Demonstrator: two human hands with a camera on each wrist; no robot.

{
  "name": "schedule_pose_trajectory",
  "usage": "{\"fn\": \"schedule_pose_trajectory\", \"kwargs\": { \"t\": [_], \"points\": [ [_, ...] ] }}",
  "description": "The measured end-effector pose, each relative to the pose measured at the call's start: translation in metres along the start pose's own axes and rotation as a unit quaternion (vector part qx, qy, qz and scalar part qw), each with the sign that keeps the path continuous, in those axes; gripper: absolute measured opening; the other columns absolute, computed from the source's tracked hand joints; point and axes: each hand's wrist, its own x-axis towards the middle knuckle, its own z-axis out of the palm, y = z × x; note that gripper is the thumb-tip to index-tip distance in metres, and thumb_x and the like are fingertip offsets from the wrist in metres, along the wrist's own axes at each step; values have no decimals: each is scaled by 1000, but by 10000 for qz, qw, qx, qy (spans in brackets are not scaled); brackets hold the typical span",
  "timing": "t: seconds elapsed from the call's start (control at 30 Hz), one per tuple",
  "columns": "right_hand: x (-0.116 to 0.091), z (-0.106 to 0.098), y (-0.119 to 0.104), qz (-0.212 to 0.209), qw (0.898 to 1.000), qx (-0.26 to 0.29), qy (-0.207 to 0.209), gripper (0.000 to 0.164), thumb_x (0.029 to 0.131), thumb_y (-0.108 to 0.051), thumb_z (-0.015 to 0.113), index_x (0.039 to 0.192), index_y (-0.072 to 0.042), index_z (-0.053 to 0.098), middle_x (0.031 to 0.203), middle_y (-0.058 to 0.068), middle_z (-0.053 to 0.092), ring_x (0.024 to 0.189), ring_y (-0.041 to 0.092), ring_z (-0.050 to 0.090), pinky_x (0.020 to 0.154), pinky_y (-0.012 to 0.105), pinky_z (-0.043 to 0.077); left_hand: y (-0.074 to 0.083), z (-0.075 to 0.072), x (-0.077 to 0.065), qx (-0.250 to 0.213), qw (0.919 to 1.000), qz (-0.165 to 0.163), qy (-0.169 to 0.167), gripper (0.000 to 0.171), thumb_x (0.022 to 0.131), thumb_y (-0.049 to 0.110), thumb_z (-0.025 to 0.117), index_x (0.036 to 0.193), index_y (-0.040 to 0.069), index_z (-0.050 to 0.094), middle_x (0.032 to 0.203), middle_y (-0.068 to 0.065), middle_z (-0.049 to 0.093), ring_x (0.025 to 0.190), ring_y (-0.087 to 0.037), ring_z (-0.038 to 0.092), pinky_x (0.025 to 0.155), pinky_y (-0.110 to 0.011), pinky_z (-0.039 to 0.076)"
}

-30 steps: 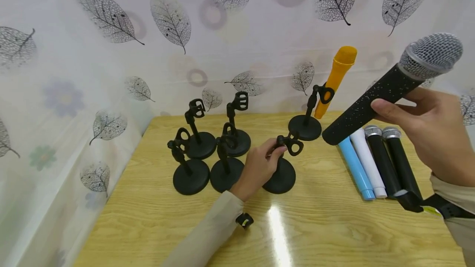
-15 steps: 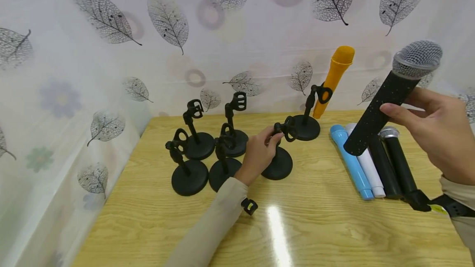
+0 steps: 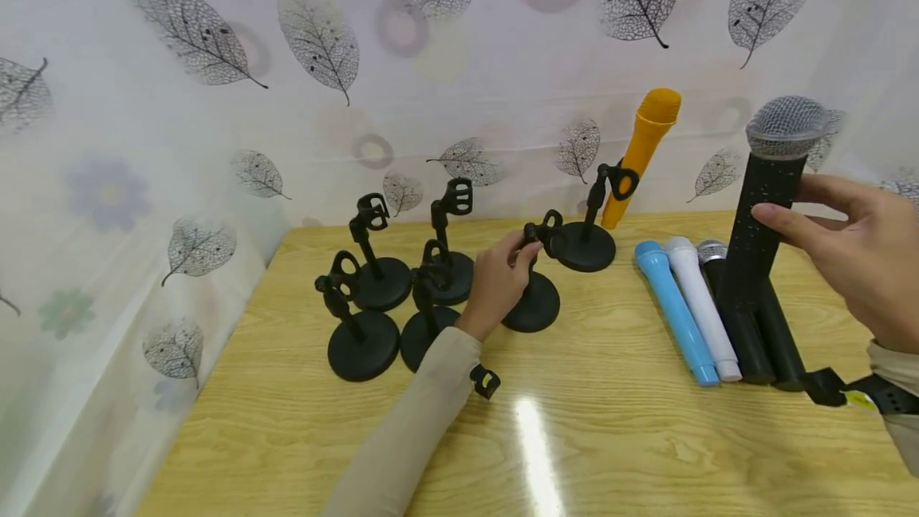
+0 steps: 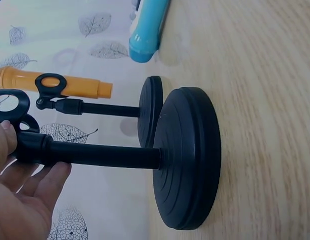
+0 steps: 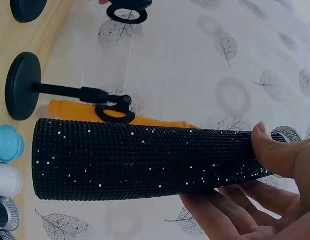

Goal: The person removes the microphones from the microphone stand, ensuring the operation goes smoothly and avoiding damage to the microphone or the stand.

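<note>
My left hand (image 3: 495,282) pinches the upper post of a black microphone stand (image 4: 104,154), just below its ring clip. The round base (image 4: 187,157) of that stand is close over the table in the left wrist view. In my right hand (image 3: 857,254) is a black speckled microphone (image 5: 119,160) with a silver mesh head (image 3: 787,122), held nearly upright with the head on top. Thumb and fingers grip it just below the head. Its lower end overlaps the black microphones lying behind it. An orange microphone (image 3: 642,154) leans in the clip of another stand (image 3: 585,246) at the back.
Several black stands (image 3: 364,345) with clips stand grouped on the left of the wooden table (image 3: 610,437). To the right lie a light blue microphone (image 3: 678,313), a white microphone (image 3: 704,305) and two black microphones (image 3: 782,341) side by side. A leaf-patterned curtain (image 3: 467,62) hangs behind.
My left hand has moved the stand away from me, towards the orange microphone's stand, and its clip has turned. My right hand has tilted the black microphone from slanted to nearly upright.
</note>
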Motion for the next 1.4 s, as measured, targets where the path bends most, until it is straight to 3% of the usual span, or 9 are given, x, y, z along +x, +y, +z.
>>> {"fn": "schedule_pose_trajectory", "kwargs": {
  "t": [0.13, 0.2, 0.3, 0.57, 0.73, 0.9, 1.1, 1.2, 1.4],
  "points": [
    [3, 0, 8, 126, 9997, -178, -94, 66, 102, -35, 62, 156, -5, 38, 156, 24, 36, 93, -21, 55, 109, 55, 35, -3, 1, 4, -32, 10000, -54, 74, 20, 104, 22, 61, 108, 5, 71, 97, -7, 75, 97, -19, 74, 80, -29, 58],
    [5, 1, 14, 133, 9995, -212, -180, 70, 101, -36, 63, 155, -1, 36, 156, 29, 33, 82, -26, 49, 103, 40, 47, -6, 2, 6, -44, 9999, -55, 117, 19, 103, 21, 62, 107, 5, 71, 97, -7, 75, 96, -20, 74, 79, -31, 59],
    [7, 4, 22, 128, 9992, -187, -335, 74, 101, -36, 64, 155, 3, 33, 155, 32, 33, 79, -25, 45, 82, 15, 52, -7, 3, 10, -42, 9998, -128, 146, 20, 104, 22, 61, 107, 5, 72, 99, -8, 75, 97, -20, 74, 80, -32, 59],
    [14, 18, 29, 487, 9927, -88, -1098, 81, 98, -44, 66, 152, 8, 35, 146, 38, 41, 75, -17, 56, 63, 7, 47, -11, 6, 17, -22, 9994, -214, 255, 18, 103, 18, 62, 107, 4, 72, 98, -7, 75, 98, -20, 73, 82, -33, 58],
    [14, 30, 37, 491, 9865, 8, -1564, 77, 99, -44, 65, 148, 10, 42, 141, 36, 49, 77, -10, 63, 65, 14, 52, -14, 7, 22, 51, 9993, -192, 305, 18, 104, 19, 61, 104, 4, 71, 90, -8, 74, 91, -19, 74, 74, -32, 57],
    [15, 49, 45, 363, 9827, -45, -1814, 72, 98, -44, 66, 142, 11, 50, 133, 36, 56, 78, 0, 67, 67, 27, 58, -17, 8, 28, 143, 9988, -282, 367, 19, 104, 24, 60, 106, 8, 71, 93, -8, 75, 96, -20, 74, 82, -34, 58],
    [15, 72, 52, 299, 9715, -628, -2267, 75, 97, -51, 65, 134, 14, 56, 125, 36, 58, 83, 25, 70, 71, 43, 59, -18, 8, 31, 141, 9982, -432, 385, 19, 104, 23, 60, 104, 7, 71, 92, -7, 75, 99, -21, 73, 83, -36, 58],
    [15, 81, 54, 299, 9668, -953, -2351, 78, 95, -56, 65, 130, 13, 60, 121, 32, 61, 85, 27, 68, 69, 43, 58, -18, 8, 33, 176, 9981, -400, 426, 21, 104, 22, 60, 104, 4, 70, 87, -8, 73, 92, -22, 74, 77, -37, 57],
    [17, 95, 58, 261, 9591, -1474, -2401, 62, 90, -59, 70, 90, 2, 72, 71, 10, 66, 68, 22, 60, 60, 36, 48, -20, 8, 36, 276, 9971, -427, 560, 23, 104, 25, 59, 104, 6, 71, 85, -7, 73, 76, -19, 70, 71, -36, 53]
  ]
}}
